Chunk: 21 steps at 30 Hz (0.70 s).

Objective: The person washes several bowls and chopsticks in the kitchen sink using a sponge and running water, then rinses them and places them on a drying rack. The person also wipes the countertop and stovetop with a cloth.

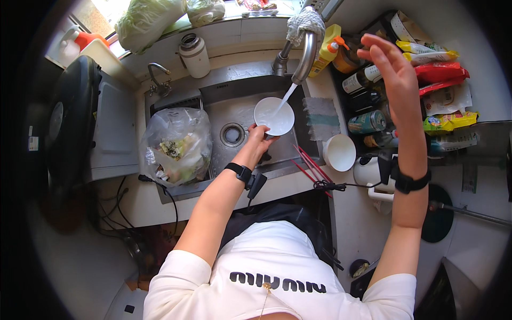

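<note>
My left hand [258, 137] grips the near rim of a white bowl [271, 124], tilted over the sink [221, 109]. Water runs from the curved faucet [308, 53] into the bowl. My right hand [393, 72] is raised to the right of the faucet, fingers stretched out and nothing in them. Behind that hand stand bottles and bags. A second white bowl [340, 153] rests on the counter at the sink's right edge. Red chopsticks [308, 162] lie across the sink's near right corner.
A clear plastic bag of food scraps [178, 149] fills the sink's left side. A thermos [194, 55] and cabbage [146, 24] stand behind. At right are a grey cloth [321, 118], a yellow bottle [326, 50] and a white kettle [368, 172]. Black cables hang at the left.
</note>
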### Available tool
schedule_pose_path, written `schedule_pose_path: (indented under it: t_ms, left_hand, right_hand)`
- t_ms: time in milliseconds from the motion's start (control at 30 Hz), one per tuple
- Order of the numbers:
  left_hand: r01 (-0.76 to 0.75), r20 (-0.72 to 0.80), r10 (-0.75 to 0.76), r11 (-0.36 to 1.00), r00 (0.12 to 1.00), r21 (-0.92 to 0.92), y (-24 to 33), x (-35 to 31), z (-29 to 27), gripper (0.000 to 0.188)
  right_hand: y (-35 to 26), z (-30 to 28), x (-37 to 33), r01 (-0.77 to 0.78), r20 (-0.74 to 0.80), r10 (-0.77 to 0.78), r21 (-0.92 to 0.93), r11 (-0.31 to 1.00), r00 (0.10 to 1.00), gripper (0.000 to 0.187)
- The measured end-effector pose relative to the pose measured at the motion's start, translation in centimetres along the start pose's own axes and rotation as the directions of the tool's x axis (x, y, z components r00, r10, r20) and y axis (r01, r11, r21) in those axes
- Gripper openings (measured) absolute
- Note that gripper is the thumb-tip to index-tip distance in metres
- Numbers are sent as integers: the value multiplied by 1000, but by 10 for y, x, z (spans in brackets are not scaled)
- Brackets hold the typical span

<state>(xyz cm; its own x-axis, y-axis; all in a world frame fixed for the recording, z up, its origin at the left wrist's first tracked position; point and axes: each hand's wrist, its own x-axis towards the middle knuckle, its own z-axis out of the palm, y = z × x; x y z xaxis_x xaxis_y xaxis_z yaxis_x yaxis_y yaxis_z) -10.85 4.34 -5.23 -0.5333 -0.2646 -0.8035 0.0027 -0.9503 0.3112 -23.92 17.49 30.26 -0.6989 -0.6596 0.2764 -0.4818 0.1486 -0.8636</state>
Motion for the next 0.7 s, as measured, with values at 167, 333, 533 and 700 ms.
schedule_pose_path:
  t_ms: [167,333,533,700]
  left_hand:
    - [93,21,-92,996,996,-13,-14,4,-3,46]
    - [303,90,-289,916,953,-262,-6,10,-15,52]
    - [313,10,-380,746,925,-588,50,29,-27,41]
    - [251,-23,-359,697,933,-672,90,29,-32,56]
  right_hand:
    - [-4,23,-67,-146,11,146,75,986,989,30]
    - [-4,36,-105,-226,-31,232,142,964,972,26]
    - [9,55,-119,-244,13,246,191,951,969,27]
    - [25,74,-118,-273,74,263,230,934,962,26]
